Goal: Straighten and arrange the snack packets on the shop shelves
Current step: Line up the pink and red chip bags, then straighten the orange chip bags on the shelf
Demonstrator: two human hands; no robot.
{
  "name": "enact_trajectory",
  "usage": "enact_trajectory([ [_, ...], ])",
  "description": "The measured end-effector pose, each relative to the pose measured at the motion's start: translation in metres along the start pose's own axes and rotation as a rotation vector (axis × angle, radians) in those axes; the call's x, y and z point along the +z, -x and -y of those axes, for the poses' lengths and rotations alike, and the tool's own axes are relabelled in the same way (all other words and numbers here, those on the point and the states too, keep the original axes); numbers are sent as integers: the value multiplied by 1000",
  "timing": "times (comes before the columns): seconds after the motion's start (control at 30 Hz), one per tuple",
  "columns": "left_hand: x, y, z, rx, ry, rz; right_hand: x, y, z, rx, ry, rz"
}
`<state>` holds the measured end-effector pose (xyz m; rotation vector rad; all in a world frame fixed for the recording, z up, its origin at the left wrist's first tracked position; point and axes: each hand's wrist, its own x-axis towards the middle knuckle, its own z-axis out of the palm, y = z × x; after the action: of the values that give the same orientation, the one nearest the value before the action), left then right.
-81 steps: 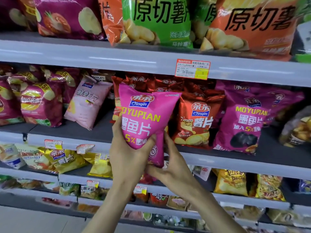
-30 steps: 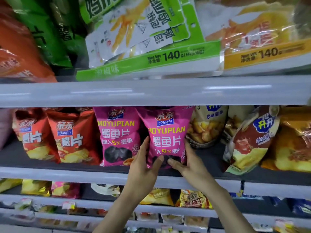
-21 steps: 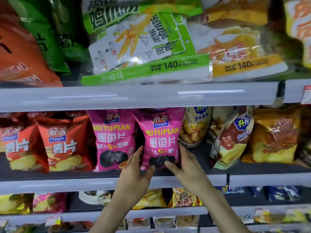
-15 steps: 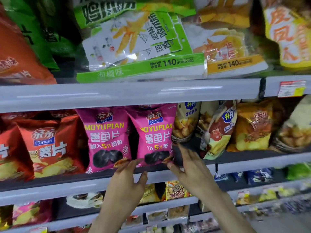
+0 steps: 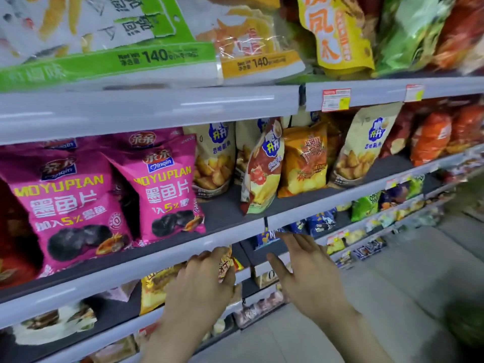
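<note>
On the grey metal middle shelf (image 5: pixel 104 280) a glossy magenta squid-chip packet (image 5: pixel 167 195) and its twin (image 5: pixel 70 205) stand upright side by side. Both face forward, close behind the shelf's front lip, so that stretch looks finished. Further along the same shelf is a cream potato-snack packet (image 5: pixel 214 158), set back from the lip. Past it a red-and-cream crisp packet (image 5: pixel 262 169) leans askew and half turned, its bottom corner near the lip, with an orange foil packet (image 5: pixel 303 161) just beside it. I judge the leaning one to be the next in need of straightening. The rows above and below the shelf are too blurred to assess, so how much remains there is unclear. Both hands hang in front of and below the shelf's lip, apart from every packet on it. The left hand (image 5: pixel 199 286) shows its back, its fingers (image 5: pixel 207 256) loosely curled. A yellow snack packet (image 5: pixel 157 286) on the rack beneath the shelf lies right behind them. They seem to hold nothing, though a light touch on it cannot be ruled out. The right hand (image 5: pixel 309 279) is flat and empty, its fingers (image 5: pixel 296 239) straight and spread. Their tips reach up to just under the lip, below the leaning packet.
</note>
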<state>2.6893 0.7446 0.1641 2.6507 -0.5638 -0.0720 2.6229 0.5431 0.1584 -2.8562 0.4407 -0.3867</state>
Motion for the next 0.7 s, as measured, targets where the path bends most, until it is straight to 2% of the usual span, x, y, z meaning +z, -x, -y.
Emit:
enact_trajectory([
  [0.17,19,-6,-59,52,-73,-25,-13,8,-63,97,-31,9],
  [0.27,33,-18,-96,39,-87,-13,-22,5,-107,125,-28,-56],
  [0.43,66,-41,-165,-20,-134,-24,-43,-6,-195,116,-48,-68],
  [0.7,110,-93,-226,-126,39,-91,-63,-34,-313,111,-111,-8],
])
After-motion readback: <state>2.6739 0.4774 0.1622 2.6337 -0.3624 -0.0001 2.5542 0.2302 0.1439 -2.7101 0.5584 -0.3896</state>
